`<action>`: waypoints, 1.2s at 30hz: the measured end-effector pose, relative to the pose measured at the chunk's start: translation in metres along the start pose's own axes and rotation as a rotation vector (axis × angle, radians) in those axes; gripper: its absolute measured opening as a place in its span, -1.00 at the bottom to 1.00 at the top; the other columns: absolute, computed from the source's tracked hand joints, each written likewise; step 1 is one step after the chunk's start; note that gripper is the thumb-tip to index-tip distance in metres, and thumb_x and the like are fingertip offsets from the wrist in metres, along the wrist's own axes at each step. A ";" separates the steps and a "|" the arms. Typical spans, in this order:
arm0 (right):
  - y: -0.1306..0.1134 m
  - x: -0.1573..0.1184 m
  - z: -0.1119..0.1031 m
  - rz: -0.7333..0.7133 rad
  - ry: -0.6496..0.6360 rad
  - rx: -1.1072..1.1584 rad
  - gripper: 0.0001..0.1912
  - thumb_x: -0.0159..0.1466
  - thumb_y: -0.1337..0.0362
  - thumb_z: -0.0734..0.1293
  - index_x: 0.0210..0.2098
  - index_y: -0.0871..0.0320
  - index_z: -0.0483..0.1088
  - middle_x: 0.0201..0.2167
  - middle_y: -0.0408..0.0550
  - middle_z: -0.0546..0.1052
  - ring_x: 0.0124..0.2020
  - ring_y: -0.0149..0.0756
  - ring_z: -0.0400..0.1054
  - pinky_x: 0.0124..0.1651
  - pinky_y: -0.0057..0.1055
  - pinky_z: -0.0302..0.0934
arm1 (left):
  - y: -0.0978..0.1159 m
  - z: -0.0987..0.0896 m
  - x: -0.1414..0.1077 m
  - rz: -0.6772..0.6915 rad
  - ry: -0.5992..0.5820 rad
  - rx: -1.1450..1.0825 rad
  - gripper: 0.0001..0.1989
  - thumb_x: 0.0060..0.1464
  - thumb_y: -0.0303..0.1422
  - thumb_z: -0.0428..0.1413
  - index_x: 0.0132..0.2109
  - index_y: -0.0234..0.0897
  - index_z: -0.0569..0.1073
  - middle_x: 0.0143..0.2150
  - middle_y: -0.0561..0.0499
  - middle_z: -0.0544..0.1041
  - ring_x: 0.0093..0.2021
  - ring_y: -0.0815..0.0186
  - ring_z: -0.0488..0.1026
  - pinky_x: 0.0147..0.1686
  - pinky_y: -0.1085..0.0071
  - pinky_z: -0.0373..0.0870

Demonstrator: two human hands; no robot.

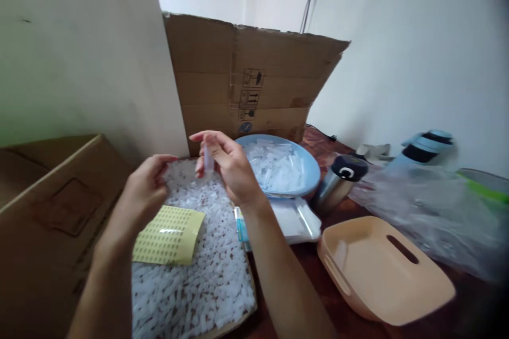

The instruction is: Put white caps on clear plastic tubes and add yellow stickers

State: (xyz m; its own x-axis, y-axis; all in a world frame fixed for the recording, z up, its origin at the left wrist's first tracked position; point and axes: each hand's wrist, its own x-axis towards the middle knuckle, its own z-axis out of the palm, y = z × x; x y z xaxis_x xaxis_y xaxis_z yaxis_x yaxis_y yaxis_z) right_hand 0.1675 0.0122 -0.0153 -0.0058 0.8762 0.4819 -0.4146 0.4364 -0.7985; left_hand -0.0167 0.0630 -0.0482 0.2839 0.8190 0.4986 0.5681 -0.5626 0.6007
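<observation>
My right hand (234, 167) holds a small clear plastic tube (208, 159) upright between thumb and fingers. To its left, my left hand (145, 185) is half curled, with index finger and thumb apart; nothing shows in it. Below the left hand lies a yellow sheet of small round stickers (169, 235), partly covered by the left forearm. The sheet rests on a layer of many small white, translucent pieces (214, 270) spread over a flat cardboard base. A blue plate (312, 172) heaped with clear tubes stands just behind my right wrist.
A clear-wrapped white pack (296, 220) lies before the plate. To the right are a steel bottle (336, 185), a peach plastic basket (382, 270), crumpled clear plastic (421, 212) and a blue bottle (421, 151). Cardboard boxes stand left (51, 217) and behind (207, 74).
</observation>
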 end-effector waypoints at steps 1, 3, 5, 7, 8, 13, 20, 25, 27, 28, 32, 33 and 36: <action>0.000 0.000 -0.001 -0.002 0.018 -0.009 -0.66 0.34 -0.03 0.42 -0.12 0.12 0.52 -0.45 -0.20 0.38 -0.51 -0.46 0.32 -0.43 -0.49 0.29 | -0.001 0.000 -0.002 0.008 -0.089 0.043 -0.48 0.01 -0.59 -0.06 0.11 -0.26 0.48 0.08 -0.09 0.59 0.07 0.22 0.55 0.17 0.23 0.45; -0.001 0.000 -0.002 0.010 0.043 -0.028 -0.67 0.34 -0.01 0.43 -0.12 0.11 0.53 -0.40 -0.19 0.36 -0.52 -0.51 0.28 -0.50 -0.53 0.18 | -0.004 0.000 -0.007 -0.041 -0.340 0.124 -0.48 0.04 -0.59 -0.05 0.14 -0.24 0.46 0.17 -0.09 0.53 0.16 0.22 0.48 0.24 0.25 0.36; -0.002 0.000 -0.003 0.028 0.048 -0.049 -0.68 0.34 -0.02 0.43 -0.11 0.10 0.54 -0.37 -0.18 0.35 -0.53 -0.54 0.22 -0.54 -0.54 0.08 | -0.010 0.004 -0.014 -0.140 -0.580 0.234 -0.55 0.09 -0.46 0.10 0.15 -0.20 0.46 0.17 -0.07 0.52 0.17 0.20 0.47 0.22 0.30 0.35; -0.002 -0.001 -0.003 0.043 0.031 -0.084 -0.68 0.36 -0.02 0.41 -0.10 0.09 0.54 -0.38 -0.18 0.35 -0.53 -0.55 0.18 -0.54 -0.53 0.03 | -0.017 0.011 -0.019 -0.233 -0.697 0.299 -0.51 -0.07 -0.33 0.32 0.07 -0.15 0.52 0.05 -0.03 0.58 0.00 0.17 0.55 0.06 0.33 0.45; -0.003 -0.002 -0.002 0.057 0.016 -0.112 -0.68 0.37 -0.01 0.40 -0.09 0.09 0.54 -0.38 -0.18 0.35 -0.53 -0.54 0.16 -0.53 -0.53 0.02 | -0.021 0.014 -0.021 -0.271 -0.727 0.324 -0.49 -0.17 -0.30 0.39 0.01 -0.13 0.54 0.00 -0.01 0.59 -0.09 0.17 0.57 -0.04 0.34 0.48; -0.004 -0.004 0.000 0.199 -0.042 -0.317 -0.62 0.38 -0.04 0.37 -0.04 0.14 0.53 -0.39 -0.15 0.38 -0.51 -0.52 0.16 -0.52 -0.54 -0.01 | -0.027 0.029 -0.020 -0.330 -0.708 0.418 -0.55 -0.25 -0.37 0.44 -0.13 -0.17 0.57 0.08 -0.10 0.52 0.10 0.01 0.46 0.09 0.17 0.37; -0.005 -0.006 0.004 0.333 -0.109 -0.548 -0.61 0.32 -0.05 0.40 -0.15 0.17 0.56 -0.45 -0.13 0.40 -0.55 -0.48 0.12 -0.56 -0.50 -0.04 | -0.034 0.028 -0.019 -0.294 -0.624 0.398 -0.63 -0.29 -0.36 0.49 -0.28 -0.23 0.57 -0.04 -0.09 0.58 0.03 0.00 0.48 0.17 0.04 0.24; 0.000 -0.005 0.001 0.337 -0.068 -0.741 -0.78 0.25 0.12 0.43 -0.25 0.16 0.57 -0.52 -0.12 0.43 -0.52 -0.38 0.22 -0.49 -0.45 0.04 | -0.025 0.009 -0.013 -0.232 -0.498 0.323 -0.77 -0.11 -0.29 0.41 -0.29 -0.22 0.58 -0.28 -0.01 0.61 -0.21 0.15 0.52 -0.24 0.35 0.29; 0.004 -0.003 -0.003 0.329 -0.013 -0.826 -0.78 0.21 0.15 0.46 -0.27 0.18 0.57 -0.47 -0.08 0.49 -0.48 -0.35 0.27 -0.45 -0.43 0.08 | -0.015 -0.001 -0.010 -0.192 -0.441 0.276 -0.79 -0.03 -0.23 0.37 -0.30 -0.21 0.56 -0.33 0.04 0.60 -0.30 0.24 0.50 -0.37 0.40 0.22; 0.006 -0.002 -0.005 0.331 0.007 -0.853 -0.77 0.19 0.15 0.46 -0.29 0.20 0.57 -0.45 -0.06 0.51 -0.48 -0.35 0.28 -0.44 -0.43 0.08 | -0.009 -0.005 -0.009 -0.173 -0.406 0.258 -0.78 0.00 -0.20 0.36 -0.30 -0.21 0.55 -0.33 0.06 0.60 -0.32 0.27 0.50 -0.40 0.41 0.19; 0.012 -0.001 -0.010 0.356 0.038 -0.818 -0.69 0.16 0.10 0.48 -0.20 0.19 0.56 -0.50 -0.10 0.48 -0.56 -0.40 0.20 -0.50 -0.44 0.01 | 0.016 -0.015 -0.007 -0.121 -0.260 0.231 -0.73 0.09 -0.09 0.32 -0.29 -0.19 0.53 -0.29 0.06 0.61 -0.32 0.28 0.48 -0.40 0.40 0.16; 0.013 -0.001 -0.010 0.361 0.057 -0.777 -0.65 0.15 0.09 0.49 -0.16 0.19 0.54 -0.48 -0.11 0.48 -0.58 -0.42 0.18 -0.52 -0.45 0.00 | 0.021 -0.016 -0.007 -0.105 -0.224 0.225 -0.71 0.09 -0.07 0.31 -0.30 -0.19 0.53 -0.30 0.06 0.62 -0.33 0.28 0.47 -0.40 0.39 0.15; 0.012 -0.001 -0.007 0.369 0.119 -0.669 -0.57 0.15 0.02 0.50 -0.15 0.20 0.46 -0.47 -0.11 0.47 -0.62 -0.46 0.13 -0.56 -0.46 -0.01 | 0.032 -0.017 -0.008 -0.059 -0.102 0.217 -0.67 0.09 -0.05 0.32 -0.35 -0.21 0.50 -0.35 0.06 0.61 -0.38 0.29 0.45 -0.42 0.40 0.12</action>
State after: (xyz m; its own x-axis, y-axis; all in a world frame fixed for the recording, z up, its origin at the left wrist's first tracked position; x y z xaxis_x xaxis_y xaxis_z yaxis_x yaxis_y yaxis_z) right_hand 0.1694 0.0176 -0.0281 0.0765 0.9885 0.1307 0.2332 0.1097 -0.9662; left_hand -0.0139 0.0368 -0.0220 0.3161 0.8629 0.3943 0.7356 -0.4854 0.4725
